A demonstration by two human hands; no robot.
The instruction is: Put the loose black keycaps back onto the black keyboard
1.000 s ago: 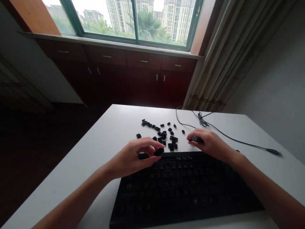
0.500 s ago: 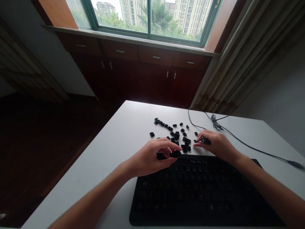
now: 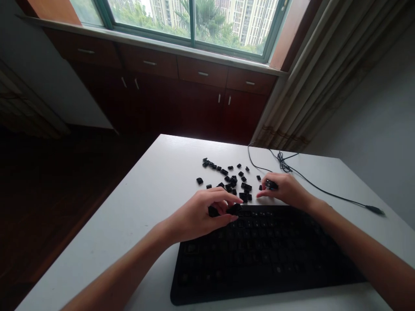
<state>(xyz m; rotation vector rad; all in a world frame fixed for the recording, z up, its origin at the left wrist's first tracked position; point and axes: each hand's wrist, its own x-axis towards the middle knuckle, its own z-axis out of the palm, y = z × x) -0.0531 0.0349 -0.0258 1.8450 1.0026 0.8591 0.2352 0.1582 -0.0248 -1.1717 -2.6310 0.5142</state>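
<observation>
A black keyboard [image 3: 259, 276] lies on the white table, its keys hard to make out in the dark. My left hand [image 3: 197, 216] is at its far left edge, with fingers curled and thumb bent toward them. A black piece [image 3: 234, 209] shows between thumb and forefinger; whether it is loose or part of the keyboard I cannot tell. Past the keyboard's far edge, my right hand [image 3: 287, 190] has dark pieces that look like keycaps [image 3: 271, 185] in its curled fingers. Its thumb and forefinger are apart, beside a small black keycap [image 3: 260, 187]. Several loose keycaps [image 3: 246, 187] lie scattered between the hands.
A black cable [image 3: 327, 190] with a bundled loop [image 3: 283, 162] runs across the right side of the white table [image 3: 129, 224], ending in a plug [image 3: 374, 210]. Beyond the table stand dark red cabinets [image 3: 171, 99] under a window, with a curtain [image 3: 311, 65] at the right.
The view has turned slightly, so everything sits further left and a little higher. My right thumb has spread from the forefinger, while the left hand keeps its place at the keyboard's edge.
</observation>
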